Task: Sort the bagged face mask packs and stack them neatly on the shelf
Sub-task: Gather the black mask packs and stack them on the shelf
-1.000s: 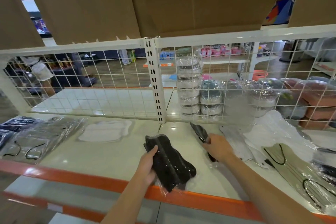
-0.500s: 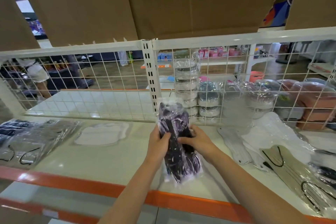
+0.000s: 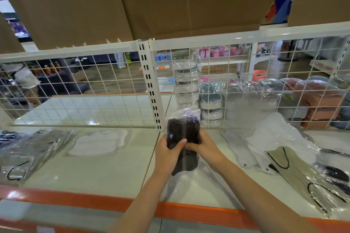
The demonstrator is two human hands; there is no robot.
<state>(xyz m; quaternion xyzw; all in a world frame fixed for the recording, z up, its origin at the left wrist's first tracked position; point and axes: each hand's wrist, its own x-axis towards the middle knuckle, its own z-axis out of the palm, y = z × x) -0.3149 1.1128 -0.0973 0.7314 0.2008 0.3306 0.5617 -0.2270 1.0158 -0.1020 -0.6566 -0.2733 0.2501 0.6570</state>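
While upright above the shelf [image 3: 113, 172], black mask pack [image 3: 183, 132] between both hands' curled, gripping fingers [image 3: 180, 143].

I hold the mask pack [image 3: 183, 134] upright before the shelf post [image 3: 150, 85]. Left of the post lies a flat pack [image 3: 98, 143]. Right of it, more packs [image 3: 284, 161].

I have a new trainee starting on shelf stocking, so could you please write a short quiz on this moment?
1. True or false: both hands grip the black mask pack.
2. Which side of the shelf holds the lone white mask pack: A left, B right?
3. What stands behind the wire grid, straight beyond the held pack?

Key: 1 true: left hand, right hand. 2 A. 3 Stacked wrapped containers.
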